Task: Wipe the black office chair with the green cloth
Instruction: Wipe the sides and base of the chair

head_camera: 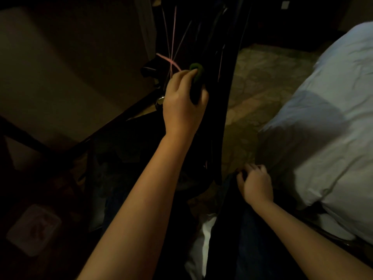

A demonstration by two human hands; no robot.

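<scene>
At the centre of the dim frame, our left hand (pixel 183 106) grips the bunched green cloth (pixel 197 70) against the black office chair (pixel 219 102), whose dark upright blocks the carpet (pixel 262 77) behind. White bedding (pixel 323 128) fills the right side, cut off at the edge. At lower right, our right hand (pixel 255 183) curls on something dark; we cannot tell whether it grips.

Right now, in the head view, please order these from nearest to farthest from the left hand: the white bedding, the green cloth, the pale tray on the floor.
1. green cloth, gripped by the left hand itself.
2. white bedding, off to the right.
3. pale tray, low at the far left, on the floor.
</scene>
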